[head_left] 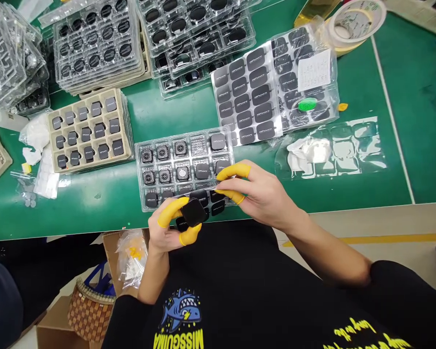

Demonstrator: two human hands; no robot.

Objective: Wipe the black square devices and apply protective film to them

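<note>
My left hand (169,225), in yellow finger cots, grips a black rounded-square case (194,212) by its edges, its plain face up. Behind it, a sheet of black printed labels (218,207) hangs partly hidden at the table's front edge. My right hand (261,194), also in yellow finger cots, pinches at the sheet's upper edge; what lies between its fingertips is too small to make out. Just beyond both hands is a clear plastic tray (140,167) with several rounded-square cases. Some show round dark centres, others printed labels; one compartment shows no case.
A beige tray (78,166) of small labelled pieces stands left. Stacked clear trays (98,80) of round black parts fill the back. Label sheets (247,97), partly bagged, lie back right near tape rolls (363,22). Clear film (366,145) lies right; a basket (90,310) stands below.
</note>
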